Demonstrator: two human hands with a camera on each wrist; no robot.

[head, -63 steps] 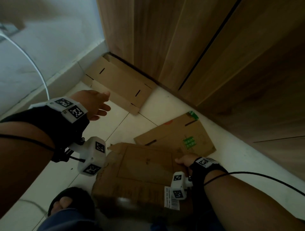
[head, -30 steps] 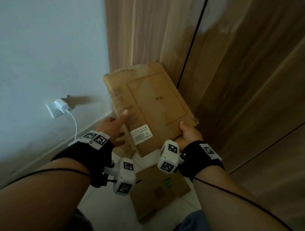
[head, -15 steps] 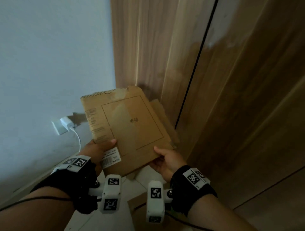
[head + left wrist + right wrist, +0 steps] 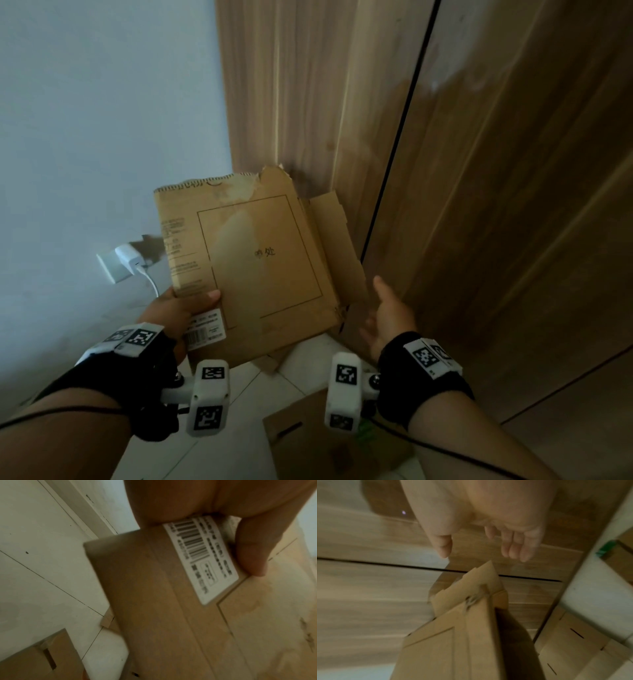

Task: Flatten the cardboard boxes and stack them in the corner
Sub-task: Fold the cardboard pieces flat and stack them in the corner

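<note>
Pale wall (image 4: 102, 102), wooden panels (image 4: 496, 171), tiled floor (image 4: 239, 455)

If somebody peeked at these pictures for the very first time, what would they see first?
First, the big flattened cardboard box held up in the middle, in front of the wooden cabinet. The left hand pinches its lower corner, thumb beside the white barcode label, while the right hand hangs open next to it, touching nothing. On the wall to the left, a white charger sits in a socket.
</note>
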